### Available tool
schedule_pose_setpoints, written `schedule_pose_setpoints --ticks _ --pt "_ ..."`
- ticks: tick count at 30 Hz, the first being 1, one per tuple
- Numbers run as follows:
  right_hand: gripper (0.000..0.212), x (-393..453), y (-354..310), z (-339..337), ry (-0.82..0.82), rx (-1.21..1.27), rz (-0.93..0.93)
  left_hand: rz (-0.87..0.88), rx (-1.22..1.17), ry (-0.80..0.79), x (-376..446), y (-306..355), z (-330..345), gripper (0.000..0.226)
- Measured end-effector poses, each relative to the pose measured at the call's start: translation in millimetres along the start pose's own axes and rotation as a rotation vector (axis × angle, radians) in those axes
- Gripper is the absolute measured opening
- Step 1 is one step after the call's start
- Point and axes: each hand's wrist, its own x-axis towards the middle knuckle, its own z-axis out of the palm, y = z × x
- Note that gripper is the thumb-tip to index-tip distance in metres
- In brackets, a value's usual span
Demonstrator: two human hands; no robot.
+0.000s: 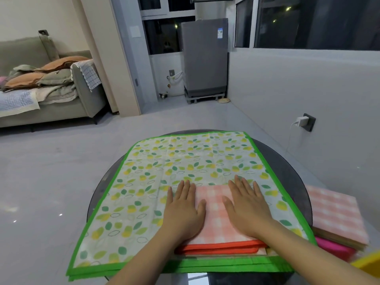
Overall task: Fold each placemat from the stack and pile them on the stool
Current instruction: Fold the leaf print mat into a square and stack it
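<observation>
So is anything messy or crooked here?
Not really. Both hands, left and right, lie flat on the folded pink checked placemat, which sits fairly square on the green-edged leaf placemats. The pile at the right looks neat too. Only the blankets on the sofa are heaped loosely.

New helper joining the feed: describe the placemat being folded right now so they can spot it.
On the round dark table lies a stack of leaf-print mats edged in green. On its near edge, under both flat hands, sits the folded mat: pink-and-white check with an orange border, smaller than those beneath it.
</observation>
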Motion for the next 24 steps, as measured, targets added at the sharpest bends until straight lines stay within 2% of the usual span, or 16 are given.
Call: schedule_pose_setpoints --ticks 6,10,14,17,19,22,24 --pt "0.066 -3 0 1 -0.016 0.042 0.170 -0.231 -0.042 0.048 -7 1 0 0.076" --pt "0.064 -5 0 1 0.025 0.122 0.186 -0.262 -0.166 0.144 -7 -3 -3 0.070" --pt "0.064 -7 0 -2 0.058 0.176 0.178 -0.368 -0.501 0.325 -4 -7 -17 0.039" --pt "0.062 -8 2 -9 0.056 0.244 0.186 -0.470 -0.987 0.271 -9 -5 -35 0.023" --pt "0.060 -8 6 -15 0.052 0.304 0.223 -0.474 -1.234 0.219 -13 -4 -45 0.017" --pt "0.046 -10 12 -29 0.076 0.600 0.313 -0.393 -1.388 0.182 -22 -1 -56 0.012" --pt "0.024 -14 20 -42 0.164 0.834 0.305 -0.341 -1.409 0.201 -24 4 -62 0.017"
